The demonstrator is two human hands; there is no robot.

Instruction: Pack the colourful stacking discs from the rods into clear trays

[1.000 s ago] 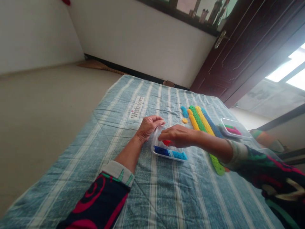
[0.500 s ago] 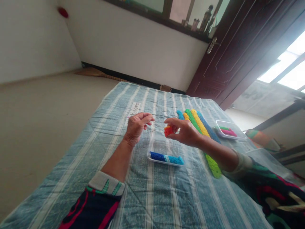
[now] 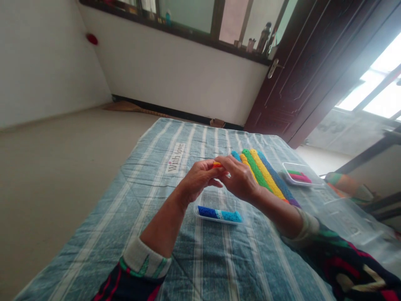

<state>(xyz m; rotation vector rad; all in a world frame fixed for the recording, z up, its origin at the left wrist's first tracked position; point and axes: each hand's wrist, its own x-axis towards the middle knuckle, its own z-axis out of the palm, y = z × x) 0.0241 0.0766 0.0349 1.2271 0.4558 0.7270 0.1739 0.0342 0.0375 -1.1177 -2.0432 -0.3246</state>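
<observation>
- Piece, small and orange-red, sits raised between the two hands, above the cloth and just beyond the clear tray; only a sliver shows past the fingers, so its full shape cannot be told.
- The left hand has thumb and forefinger together, clamped on the piece from its side; a light, steady pinch seems best here, enough to brace it without squashing what looks like soft material.
- The right hand meets it from the other side, its fingertips also closed on the piece, forefinger arching over the top; working with the tips alone should give finer control. Which pads bear most of the load is hidden.
- Bringing both wrists level and keeping the forearms easy would help the fingers meet squarely, judging by how tightly they crowd together.
- The clear tray, with its row of blue pieces, lies just below the hands; holding the work over cloth or tray means a slip should fall within reach.
- The green strip and yellow strip lie beyond the right forearm, so that sleeve is best kept lifted off them.
- The striped cloth lies under everything, somewhat creased.
</observation>
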